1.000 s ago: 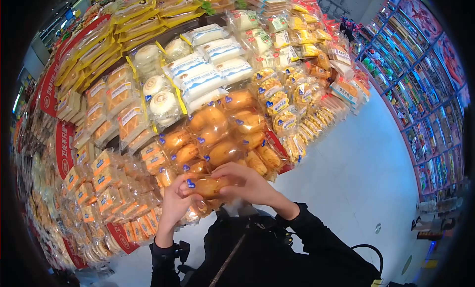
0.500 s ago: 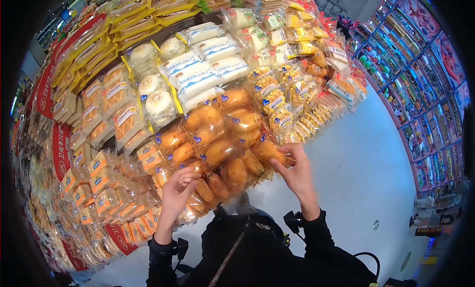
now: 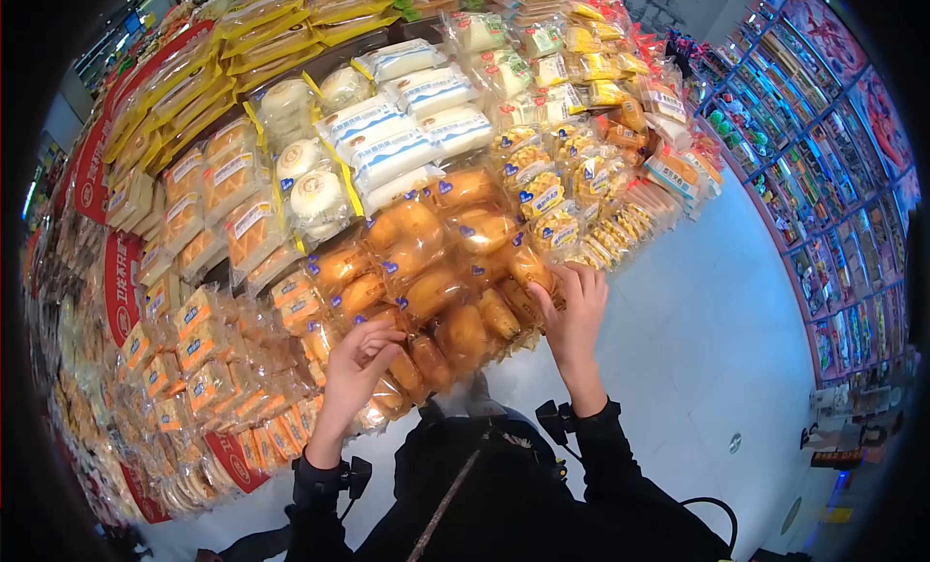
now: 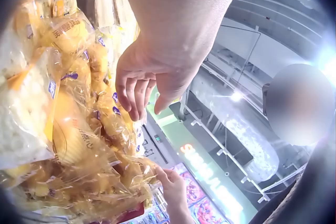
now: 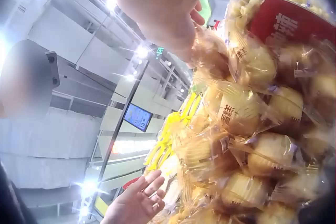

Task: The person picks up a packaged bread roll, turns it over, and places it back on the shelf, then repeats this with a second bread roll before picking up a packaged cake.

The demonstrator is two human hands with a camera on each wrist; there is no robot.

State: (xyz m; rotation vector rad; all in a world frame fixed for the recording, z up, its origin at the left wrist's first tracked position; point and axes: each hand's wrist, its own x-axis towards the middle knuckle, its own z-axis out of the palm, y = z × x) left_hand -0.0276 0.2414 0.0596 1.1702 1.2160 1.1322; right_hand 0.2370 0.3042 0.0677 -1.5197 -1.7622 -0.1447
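Observation:
My right hand (image 3: 578, 305) is at the right end of a heap of bread rolls in clear wrappers (image 3: 465, 334). Its thumb and fingers pinch the edge of one wrapped bread roll (image 3: 529, 265), whose bag reaches the fingertips in the left wrist view. Over the front left of the heap hovers my left hand (image 3: 356, 363), fingers loosely curled and nothing between them. From the left wrist, that hand (image 4: 152, 77) hangs beside wrapped rolls with blue heart labels. The right wrist view shows crinkled film (image 5: 210, 50) under the right hand, whose fingertips are mostly hidden.
White bread packs with blue stripes (image 3: 392, 136) and round white buns (image 3: 320, 196) lie behind the rolls. Small orange-labelled packs (image 3: 203, 344) fill the left side, bagged yellow snacks (image 3: 552, 228) the right. Across the pale floor (image 3: 678, 339) stands a blue-lit shelf (image 3: 823, 174).
A wrapped roll held in both hands has been put down on the heap. The hands parted; the right moved right and forward to the heap's end, and the left stays at the front left.

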